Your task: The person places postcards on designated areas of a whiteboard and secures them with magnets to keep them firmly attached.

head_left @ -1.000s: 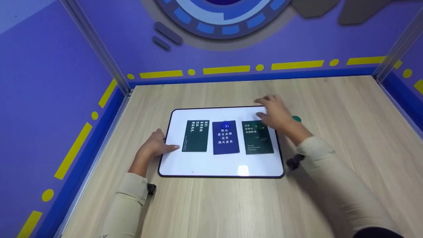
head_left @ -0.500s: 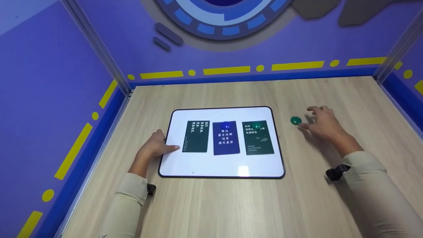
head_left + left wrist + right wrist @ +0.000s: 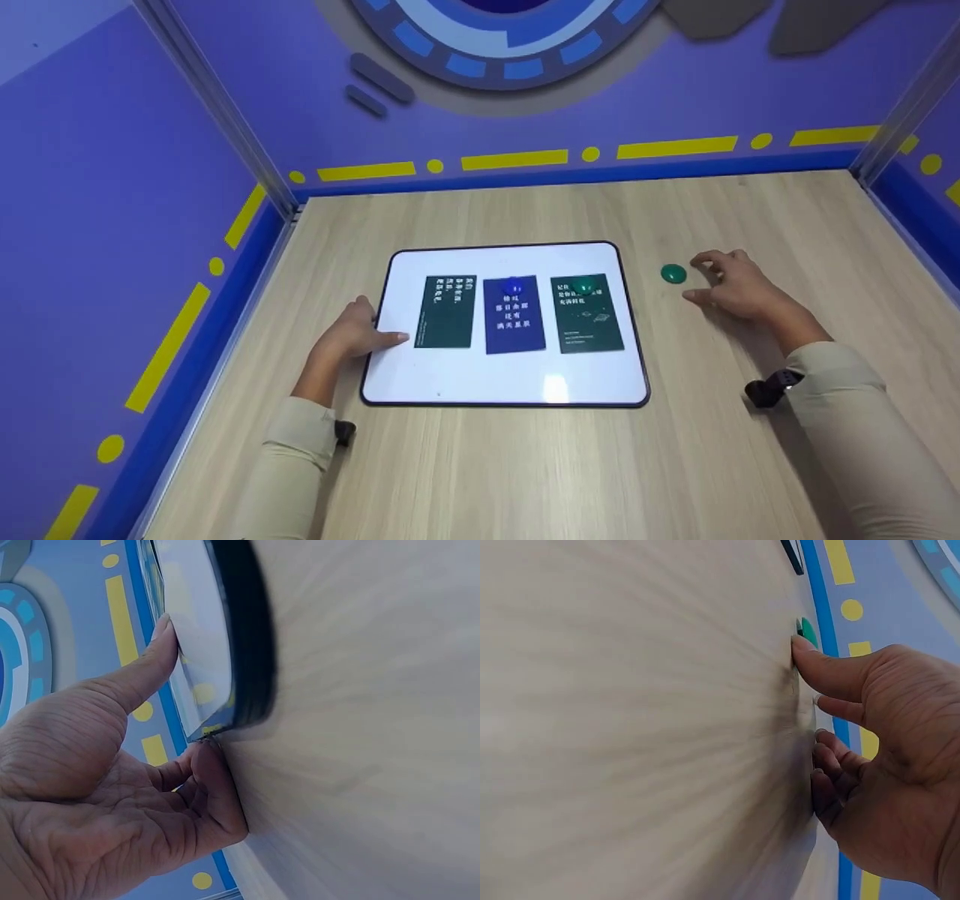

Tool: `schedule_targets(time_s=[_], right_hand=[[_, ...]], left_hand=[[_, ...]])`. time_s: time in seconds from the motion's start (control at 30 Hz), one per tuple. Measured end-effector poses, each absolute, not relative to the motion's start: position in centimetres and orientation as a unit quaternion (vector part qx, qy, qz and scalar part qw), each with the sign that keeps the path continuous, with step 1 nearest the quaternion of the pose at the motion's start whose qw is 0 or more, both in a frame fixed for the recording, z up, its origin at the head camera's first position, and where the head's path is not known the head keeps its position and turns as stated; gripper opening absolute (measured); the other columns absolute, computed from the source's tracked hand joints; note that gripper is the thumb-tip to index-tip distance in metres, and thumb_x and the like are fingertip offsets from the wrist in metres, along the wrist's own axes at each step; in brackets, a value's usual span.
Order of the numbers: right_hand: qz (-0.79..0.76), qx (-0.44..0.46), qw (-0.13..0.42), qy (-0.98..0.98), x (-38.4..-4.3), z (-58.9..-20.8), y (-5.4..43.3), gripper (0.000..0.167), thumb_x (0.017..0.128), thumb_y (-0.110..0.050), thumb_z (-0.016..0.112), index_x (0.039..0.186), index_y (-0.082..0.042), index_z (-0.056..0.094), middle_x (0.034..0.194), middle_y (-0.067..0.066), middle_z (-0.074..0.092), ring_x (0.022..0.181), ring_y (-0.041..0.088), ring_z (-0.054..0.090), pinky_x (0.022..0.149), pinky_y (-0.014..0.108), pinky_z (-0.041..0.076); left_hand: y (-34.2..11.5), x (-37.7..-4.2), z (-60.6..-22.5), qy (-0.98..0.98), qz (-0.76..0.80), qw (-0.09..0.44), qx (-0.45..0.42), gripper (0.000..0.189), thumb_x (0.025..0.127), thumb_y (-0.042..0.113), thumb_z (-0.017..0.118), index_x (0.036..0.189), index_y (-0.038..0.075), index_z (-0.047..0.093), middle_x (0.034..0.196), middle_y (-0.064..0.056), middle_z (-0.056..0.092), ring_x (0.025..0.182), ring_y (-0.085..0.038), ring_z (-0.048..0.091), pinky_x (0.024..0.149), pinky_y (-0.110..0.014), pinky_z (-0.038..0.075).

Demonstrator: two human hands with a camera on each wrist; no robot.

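A white magnetic board [image 3: 495, 381] with a dark rim lies flat on the table. My left hand [image 3: 349, 330] grips its left edge, the thumb on the white surface and the fingers curled at the side, as the left wrist view confirms. Three cards lie on the board: a green card [image 3: 445, 315] at left, a purple-blue card [image 3: 514, 330] bearing a round blue magnet [image 3: 513, 286], and a green card [image 3: 587, 326] bearing a green magnet [image 3: 583, 285]. Right of the board sits another green magnet [image 3: 673, 274]. Just beyond it, my right hand [image 3: 739, 286] holds nothing, thumb and fingers apart.
Wooden tabletop [image 3: 510, 465] surrounds the board. A purple-blue back wall [image 3: 525, 127] with yellow markings stands behind it, and a side wall [image 3: 97, 225] rises at the left. Each wrist wears a black device, the right one [image 3: 769, 388] close to the table.
My right hand has moved from above the board's upper right corner to the right, beside the loose green magnet. Its thumb has since shifted slightly off the magnet. My left hand stays put.
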State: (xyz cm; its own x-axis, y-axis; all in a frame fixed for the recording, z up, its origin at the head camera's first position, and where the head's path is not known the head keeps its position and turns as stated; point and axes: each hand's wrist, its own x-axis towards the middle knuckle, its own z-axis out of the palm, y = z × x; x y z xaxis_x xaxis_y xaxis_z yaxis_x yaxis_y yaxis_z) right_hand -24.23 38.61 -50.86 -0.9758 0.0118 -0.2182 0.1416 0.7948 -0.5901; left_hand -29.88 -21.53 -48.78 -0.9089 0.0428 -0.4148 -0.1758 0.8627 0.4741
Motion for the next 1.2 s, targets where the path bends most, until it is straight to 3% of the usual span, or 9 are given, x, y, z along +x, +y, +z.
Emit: schedule_targets(time_s=[0.2, 0.43, 0.6, 0.93, 1.2], right_hand=[[-0.334, 0.044, 0.107, 0.935, -24.3, -51.1, 38.3, 0.066, 0.102, -0.030, 0.071, 0.155, -0.004, 0.043, 0.149, 0.037, 0.038, 0.136, 0.052, 0.043, 0.113, 0.072, 0.040], [-0.355, 0.048, 0.110, 0.927, -25.0, -51.5, 37.4, 0.060, 0.103, -0.029, 0.070, 0.153, -0.006, 0.046, 0.152, 0.035, 0.040, 0.139, 0.051, 0.042, 0.116, 0.071, 0.040], [-0.367, 0.050, 0.108, 0.923, -25.4, -51.3, 37.6, 0.059, 0.103, -0.027, 0.071, 0.153, -0.006, 0.047, 0.155, 0.036, 0.041, 0.141, 0.053, 0.042, 0.118, 0.073, 0.038], [-0.368, 0.062, 0.118, 0.920, -25.8, -51.0, 37.3, 0.060, 0.102, -0.031, 0.073, 0.151, -0.009, 0.048, 0.153, 0.037, 0.044, 0.133, 0.051, 0.047, 0.114, 0.071, 0.044], [-0.363, 0.067, 0.119, 0.922, -25.6, -51.0, 37.6, 0.057, 0.102, -0.033, 0.073, 0.149, -0.011, 0.049, 0.152, 0.035, 0.045, 0.128, 0.049, 0.048, 0.112, 0.069, 0.045]], left_hand=[[-21.6, -29.7, -49.0, 0.941, 0.267, 0.206, -0.027, 0.110, 0.093, 0.039, 0.083, 0.163, -0.014, 0.017, 0.167, -0.037, 0.032, 0.154, -0.049, 0.040, 0.129, -0.059, 0.034], [-22.0, -29.3, -49.0, 0.941, 0.265, 0.210, -0.020, 0.112, 0.095, 0.038, 0.081, 0.165, -0.014, 0.011, 0.171, -0.037, 0.023, 0.159, -0.050, 0.031, 0.131, -0.059, 0.029], [-21.7, -29.4, -48.9, 0.941, 0.265, 0.210, -0.022, 0.111, 0.095, 0.039, 0.081, 0.165, -0.013, 0.013, 0.171, -0.036, 0.025, 0.158, -0.049, 0.035, 0.131, -0.059, 0.030], [-21.5, -29.6, -48.7, 0.939, 0.267, 0.216, -0.031, 0.112, 0.095, 0.037, 0.081, 0.166, -0.012, 0.009, 0.175, -0.034, 0.017, 0.163, -0.049, 0.024, 0.133, -0.059, 0.025], [-21.4, -29.5, -48.9, 0.940, 0.271, 0.206, -0.026, 0.111, 0.094, 0.037, 0.082, 0.165, -0.013, 0.012, 0.173, -0.035, 0.022, 0.160, -0.050, 0.029, 0.132, -0.060, 0.028]])
